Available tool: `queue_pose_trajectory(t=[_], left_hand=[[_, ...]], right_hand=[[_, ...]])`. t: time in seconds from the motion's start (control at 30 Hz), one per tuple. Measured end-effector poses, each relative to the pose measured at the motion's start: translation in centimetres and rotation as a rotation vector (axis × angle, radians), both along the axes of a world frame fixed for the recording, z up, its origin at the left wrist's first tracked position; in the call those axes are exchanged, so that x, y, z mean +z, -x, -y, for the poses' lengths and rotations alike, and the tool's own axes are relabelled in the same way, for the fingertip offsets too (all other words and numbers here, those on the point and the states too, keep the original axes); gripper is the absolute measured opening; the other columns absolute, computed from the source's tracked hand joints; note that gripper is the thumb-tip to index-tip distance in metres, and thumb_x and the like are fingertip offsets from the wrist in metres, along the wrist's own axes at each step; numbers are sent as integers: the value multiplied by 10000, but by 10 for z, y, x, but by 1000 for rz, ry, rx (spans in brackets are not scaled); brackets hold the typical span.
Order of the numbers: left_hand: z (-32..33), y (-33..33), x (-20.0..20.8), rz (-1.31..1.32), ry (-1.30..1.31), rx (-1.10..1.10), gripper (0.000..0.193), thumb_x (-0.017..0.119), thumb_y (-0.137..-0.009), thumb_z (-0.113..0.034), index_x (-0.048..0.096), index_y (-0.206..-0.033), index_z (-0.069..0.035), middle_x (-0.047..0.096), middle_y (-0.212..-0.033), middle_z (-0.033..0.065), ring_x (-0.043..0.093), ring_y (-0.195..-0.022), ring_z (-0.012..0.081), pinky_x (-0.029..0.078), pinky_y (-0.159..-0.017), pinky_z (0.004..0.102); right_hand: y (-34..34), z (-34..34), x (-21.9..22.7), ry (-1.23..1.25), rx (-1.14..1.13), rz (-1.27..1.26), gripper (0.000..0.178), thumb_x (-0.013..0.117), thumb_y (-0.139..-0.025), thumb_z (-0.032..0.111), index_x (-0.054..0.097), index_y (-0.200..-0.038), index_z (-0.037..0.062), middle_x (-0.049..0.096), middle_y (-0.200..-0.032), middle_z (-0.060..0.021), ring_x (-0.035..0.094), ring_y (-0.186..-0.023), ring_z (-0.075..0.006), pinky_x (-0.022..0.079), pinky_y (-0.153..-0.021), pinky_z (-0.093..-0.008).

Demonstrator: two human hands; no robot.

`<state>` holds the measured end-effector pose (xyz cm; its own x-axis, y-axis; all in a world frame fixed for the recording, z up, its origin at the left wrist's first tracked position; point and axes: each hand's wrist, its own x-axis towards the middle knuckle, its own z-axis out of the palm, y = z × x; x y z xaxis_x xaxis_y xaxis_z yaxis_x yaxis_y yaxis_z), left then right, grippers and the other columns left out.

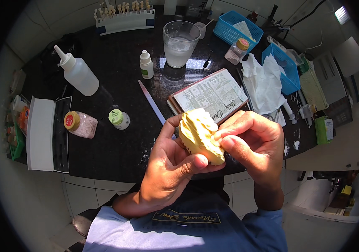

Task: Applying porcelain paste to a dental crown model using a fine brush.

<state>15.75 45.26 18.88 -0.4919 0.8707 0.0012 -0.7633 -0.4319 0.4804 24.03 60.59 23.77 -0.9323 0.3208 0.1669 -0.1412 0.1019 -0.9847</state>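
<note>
In sunlight above the near edge of the dark counter, a yellow dental cast (197,133) is held tilted. My left hand (166,164) wraps it from the left and below, thumb along its near side. At the cast's right side, my right hand (258,145) is closed, thumb and forefinger pinched together against it. Whatever lies between those two fingertips is too small or hidden to make out. Just beyond the cast lies a book-like block (211,93) with a printed, handwritten top. A long pale file (151,98) slants behind my left hand.
On the counter (116,59) stand a squeeze bottle (81,75), pink-powder jar (83,125), green-lidded jar (119,119), dropper bottle (146,66) and glass of cloudy water (179,48). Right are crumpled tissue (263,82) and blue baskets (234,29). A tooth shade rack (125,21) stands behind.
</note>
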Motion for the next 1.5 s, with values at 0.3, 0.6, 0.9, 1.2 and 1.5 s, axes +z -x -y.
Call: queue_pose_trajectory(t=[0.3, 0.6, 0.9, 1.2, 1.5], left_hand=[[4, -2, -2, -218, 148, 206, 800, 772, -809, -236, 245, -1383, -56, 494, -1258, 140, 583, -1138, 244, 579, -881, 404], [4, 0, -7, -221, 114, 257, 801, 786, -789, -177, 251, -1370, -47, 512, -1253, 138, 579, -1142, 248, 554, -921, 412], [4, 1, -8, -170, -6, 237, 765, 713, -789, 79, 252, -1388, -39, 488, -1299, 157, 530, -1209, 238, 483, -1014, 373], [3, 2, -7, -177, 0, 220, 757, 702, -799, 84, 236, -1385, -23, 494, -1293, 165, 535, -1202, 237, 475, -1021, 372], [1, 1, -7, -162, 10, 234, 739, 704, -809, 61, 245, -1381, -22, 503, -1283, 167, 541, -1194, 237, 478, -1016, 371]], right_hand=[[7, 5, 1, 19, 69, -33, 96, 669, -860, 4, 648, -929, -61, 682, -925, -134, 669, -853, -146, 542, -764, -259], [7, 5, -2, 47, 58, -47, 120, 681, -848, -1, 649, -947, -61, 685, -958, -143, 671, -859, -148, 547, -792, -269], [7, 6, -2, 47, 36, -53, 157, 718, -822, 9, 654, -951, -52, 691, -943, -129, 675, -883, -154, 546, -824, -282], [5, 6, -2, 60, 11, -23, 132, 718, -824, 12, 656, -930, -38, 696, -920, -114, 677, -879, -146, 542, -817, -271], [5, 6, -7, 141, 7, -73, 141, 682, -846, -16, 620, -969, -47, 685, -955, -131, 670, -900, -152, 543, -839, -280]])
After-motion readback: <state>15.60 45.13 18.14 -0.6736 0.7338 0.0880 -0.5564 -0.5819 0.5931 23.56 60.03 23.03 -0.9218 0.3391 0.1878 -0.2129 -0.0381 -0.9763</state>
